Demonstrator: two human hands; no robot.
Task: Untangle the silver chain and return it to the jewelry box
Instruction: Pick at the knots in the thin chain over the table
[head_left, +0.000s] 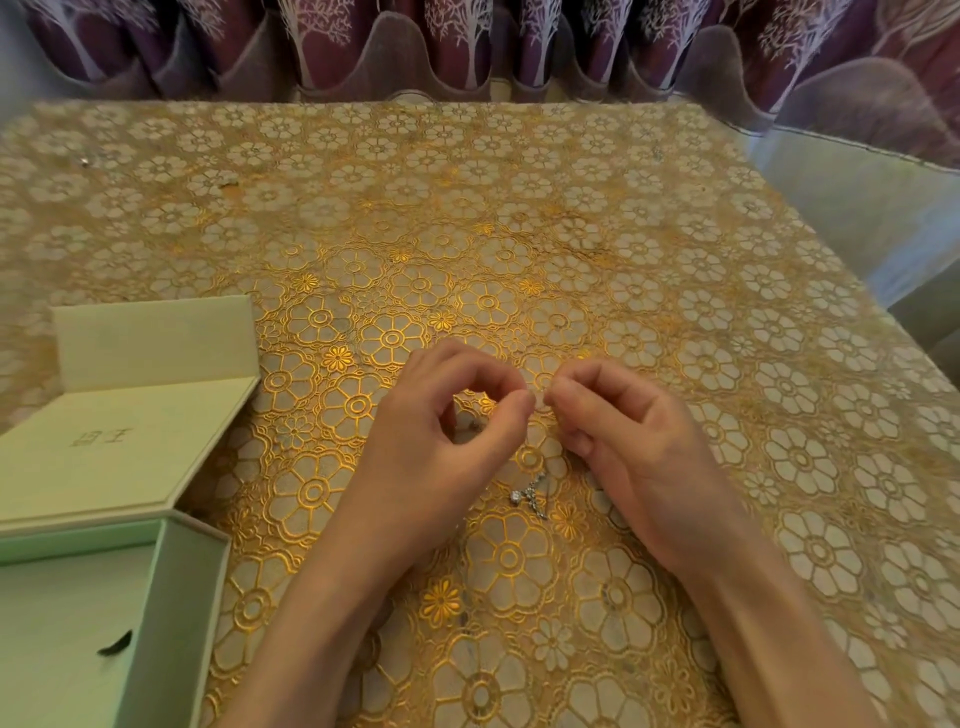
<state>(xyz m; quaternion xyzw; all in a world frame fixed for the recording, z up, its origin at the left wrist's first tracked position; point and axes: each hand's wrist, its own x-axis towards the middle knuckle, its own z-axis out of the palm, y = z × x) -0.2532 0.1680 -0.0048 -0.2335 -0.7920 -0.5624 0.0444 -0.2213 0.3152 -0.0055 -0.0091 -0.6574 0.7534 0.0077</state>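
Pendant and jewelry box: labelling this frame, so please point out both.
pendant (530, 498): head view, on the silver cross between the wrists.
jewelry box (171, 618): head view, on the open base's right wall.

This looks like a room in a home. A table (779, 249) is covered with a gold lace tablecloth (467, 208) in a flower pattern, and behind it hang purple curtains (467, 47) with white tree designs and a scalloped edge.
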